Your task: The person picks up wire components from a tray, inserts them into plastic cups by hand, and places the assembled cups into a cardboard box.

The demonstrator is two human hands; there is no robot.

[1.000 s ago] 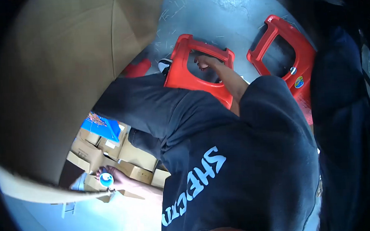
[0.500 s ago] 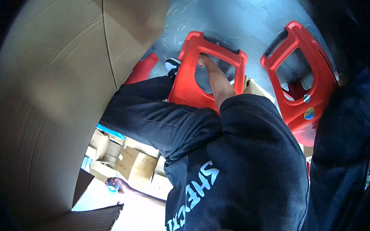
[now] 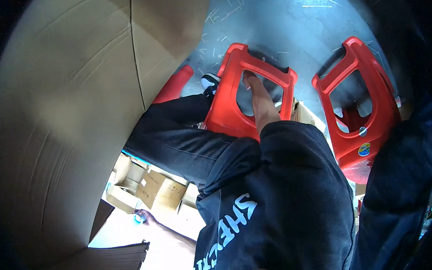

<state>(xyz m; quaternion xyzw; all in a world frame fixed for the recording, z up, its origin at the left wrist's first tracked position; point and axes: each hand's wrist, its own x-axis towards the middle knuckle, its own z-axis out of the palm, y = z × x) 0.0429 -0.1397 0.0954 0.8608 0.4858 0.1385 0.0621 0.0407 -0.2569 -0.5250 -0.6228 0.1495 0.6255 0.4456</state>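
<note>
My left hand point(image 3: 146, 216) is closed around a small round thing point(image 3: 140, 218) with a light-blue middle, too small to name. It is held over the bright white surface at the lower left, beside open cardboard boxes point(image 3: 160, 191). My right arm reaches across a red plastic stool point(image 3: 229, 105), and my right hand point(image 3: 249, 78) shows within the stool's opening. Its fingers look curled in, but whether they grip the stool or something small is hidden.
A large brown cardboard box point(image 3: 63, 118) fills the left side, its flap point(image 3: 120, 260) jutting out below. Another red stool point(image 3: 346, 140) stands at the right, next to dark cloth point(image 3: 399, 189). Part of a third red piece point(image 3: 176, 83) shows behind the box. Pale scraps litter the grey floor point(image 3: 273, 14).
The view has shifted a little, so box, stools and hands appear farther right and lower. My left hand still holds the round thing; my right hand stays at the stool.
</note>
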